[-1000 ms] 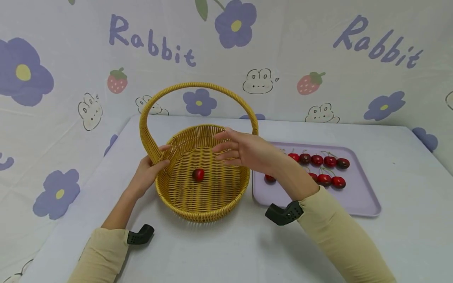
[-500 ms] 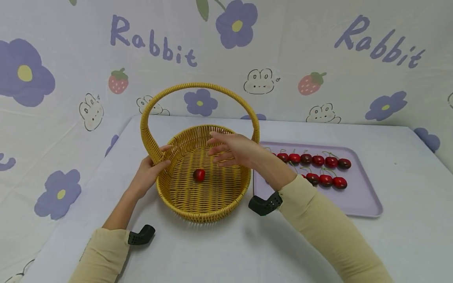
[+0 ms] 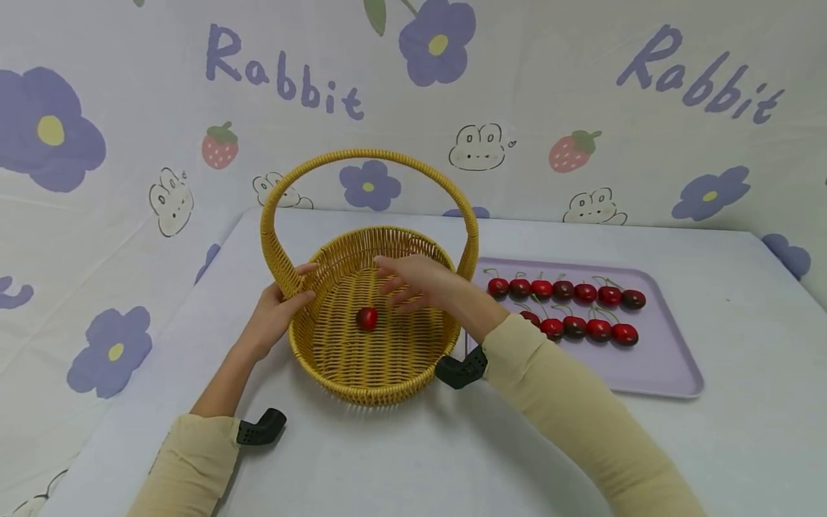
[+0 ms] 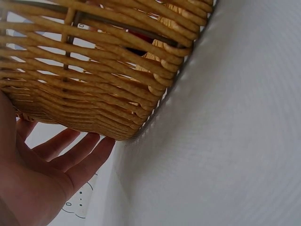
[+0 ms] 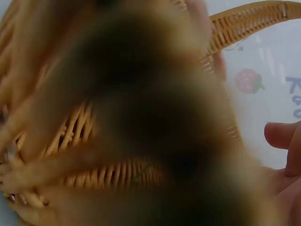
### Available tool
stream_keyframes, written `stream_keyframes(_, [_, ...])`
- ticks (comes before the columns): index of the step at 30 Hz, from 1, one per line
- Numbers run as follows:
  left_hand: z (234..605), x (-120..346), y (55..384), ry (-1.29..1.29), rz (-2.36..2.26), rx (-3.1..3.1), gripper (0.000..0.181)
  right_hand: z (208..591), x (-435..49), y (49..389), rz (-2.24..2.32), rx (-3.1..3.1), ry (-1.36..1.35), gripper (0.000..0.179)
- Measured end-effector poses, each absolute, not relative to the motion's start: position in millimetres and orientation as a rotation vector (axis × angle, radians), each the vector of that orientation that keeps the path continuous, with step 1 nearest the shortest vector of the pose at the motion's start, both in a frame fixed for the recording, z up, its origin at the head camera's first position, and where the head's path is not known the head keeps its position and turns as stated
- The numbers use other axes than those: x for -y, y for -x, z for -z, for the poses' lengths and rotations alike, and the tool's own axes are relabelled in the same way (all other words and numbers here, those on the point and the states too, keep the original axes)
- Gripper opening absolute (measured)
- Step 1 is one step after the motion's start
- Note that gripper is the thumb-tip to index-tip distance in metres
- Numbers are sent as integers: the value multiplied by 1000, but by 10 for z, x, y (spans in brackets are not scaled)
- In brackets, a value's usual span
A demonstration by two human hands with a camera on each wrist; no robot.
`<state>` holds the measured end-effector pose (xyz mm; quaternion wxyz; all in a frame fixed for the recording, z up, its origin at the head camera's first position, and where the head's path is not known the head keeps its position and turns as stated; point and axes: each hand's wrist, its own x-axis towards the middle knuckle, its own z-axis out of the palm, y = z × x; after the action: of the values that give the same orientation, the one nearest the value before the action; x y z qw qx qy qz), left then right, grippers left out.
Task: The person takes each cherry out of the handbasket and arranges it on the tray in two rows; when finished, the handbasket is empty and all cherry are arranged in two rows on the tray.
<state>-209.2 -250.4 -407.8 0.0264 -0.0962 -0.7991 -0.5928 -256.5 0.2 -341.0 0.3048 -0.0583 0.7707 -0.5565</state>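
A yellow woven basket (image 3: 375, 393) with a tall arched handle stands on the table, a single dark red cherry (image 3: 367, 318) lying on its floor. My left hand (image 3: 274, 316) holds the basket's left side at the foot of the handle, thumb over the rim. In the left wrist view its fingers touch the outer weave. Over the inside of the basket hovers my right hand (image 3: 426, 283), fingers loosely extended, with nothing seen between them. The right wrist view is largely covered by a dark blur, though the thumb (image 5: 280, 136) shows at its edge.
To the right of the basket lies a lilac tray (image 3: 652, 373) bearing two rows of stemmed cherries (image 3: 584, 293). My right forearm crosses its left front corner. A white cloth with rabbit and flower prints (image 3: 439, 43) hangs behind the white table (image 3: 362, 467).
My right hand has moved left and slightly toward me over the basket, uncovering more cherries on the tray. The left hand keeps its hold; the cherry in the basket has stayed put.
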Motion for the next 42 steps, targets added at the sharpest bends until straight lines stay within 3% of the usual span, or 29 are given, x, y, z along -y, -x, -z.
stream_keyframes(26, [4072, 2490, 2124, 308, 1844, 2465, 47, 3436, 195, 2550, 1087, -2132, 245, 45])
stream_keyframes(36, [4084, 2505, 2108, 306, 1838, 2465, 47, 3578, 250, 2509, 1112, -2132, 268, 19])
stream_keyframes(42, [4083, 2509, 2099, 297, 1831, 2473, 47, 3618, 285, 2475, 1072, -2195, 279, 17])
